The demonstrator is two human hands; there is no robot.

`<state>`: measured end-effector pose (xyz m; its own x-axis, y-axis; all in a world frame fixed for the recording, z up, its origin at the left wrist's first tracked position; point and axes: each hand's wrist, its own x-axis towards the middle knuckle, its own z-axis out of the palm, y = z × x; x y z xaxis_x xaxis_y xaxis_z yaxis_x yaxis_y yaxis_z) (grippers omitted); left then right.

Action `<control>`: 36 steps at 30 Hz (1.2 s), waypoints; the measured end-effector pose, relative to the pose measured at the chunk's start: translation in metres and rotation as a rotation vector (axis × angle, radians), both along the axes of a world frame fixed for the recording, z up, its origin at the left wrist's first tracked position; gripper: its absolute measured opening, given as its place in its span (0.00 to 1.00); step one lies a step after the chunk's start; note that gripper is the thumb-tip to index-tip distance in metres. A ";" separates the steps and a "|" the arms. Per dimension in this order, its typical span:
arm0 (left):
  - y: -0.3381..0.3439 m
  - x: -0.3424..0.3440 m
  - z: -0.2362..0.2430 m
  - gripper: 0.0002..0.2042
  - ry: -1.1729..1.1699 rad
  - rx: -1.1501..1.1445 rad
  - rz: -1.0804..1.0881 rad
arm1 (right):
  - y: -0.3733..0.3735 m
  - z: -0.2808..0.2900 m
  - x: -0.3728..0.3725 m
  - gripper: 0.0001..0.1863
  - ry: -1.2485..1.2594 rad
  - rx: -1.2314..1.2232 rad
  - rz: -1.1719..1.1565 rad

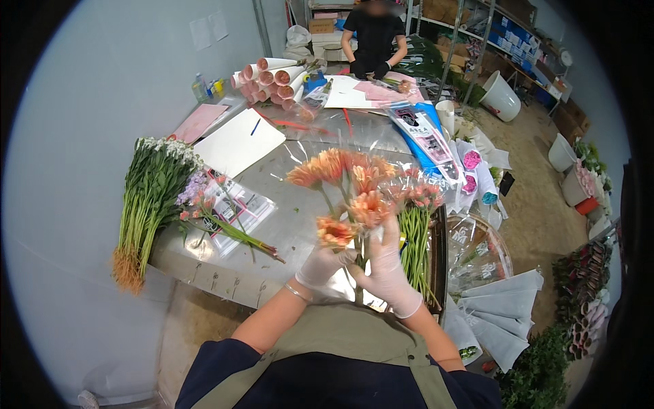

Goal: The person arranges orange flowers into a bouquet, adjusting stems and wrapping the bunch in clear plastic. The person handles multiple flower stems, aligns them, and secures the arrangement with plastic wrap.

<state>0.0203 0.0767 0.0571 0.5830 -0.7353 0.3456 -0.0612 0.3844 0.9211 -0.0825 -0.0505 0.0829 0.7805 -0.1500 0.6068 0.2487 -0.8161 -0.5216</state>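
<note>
Both forearms rise from lower edge, gloved hands meet at chest height above near edge of metal surface (286, 225). Left hand (320, 266) wrist bent, fingers wrapped closed around stems of orange gerbera bunch (347, 184). Right hand (388, 269) upright, fingers curled onto same stems just beside left. Bunch long axis near vertical, heads up and away from person, stems down toward apron. Sleeved gerbera bundle (415, 225) lies just right. White-flowered stems (146, 198) well left.
</note>
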 end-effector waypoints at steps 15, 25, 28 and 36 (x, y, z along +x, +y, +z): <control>0.078 0.043 0.004 0.13 0.427 -0.098 0.574 | 0.056 -0.021 0.021 0.27 0.281 0.116 0.539; 0.298 0.101 0.012 0.12 0.512 -0.501 0.747 | 0.101 -0.098 0.088 0.17 0.452 0.138 0.204; 0.359 0.110 0.015 0.12 0.517 -0.595 0.744 | 0.137 -0.121 0.133 0.15 0.529 0.078 0.210; 0.472 0.140 0.017 0.12 0.504 -0.636 0.876 | 0.203 -0.210 0.274 0.20 0.735 -0.056 0.179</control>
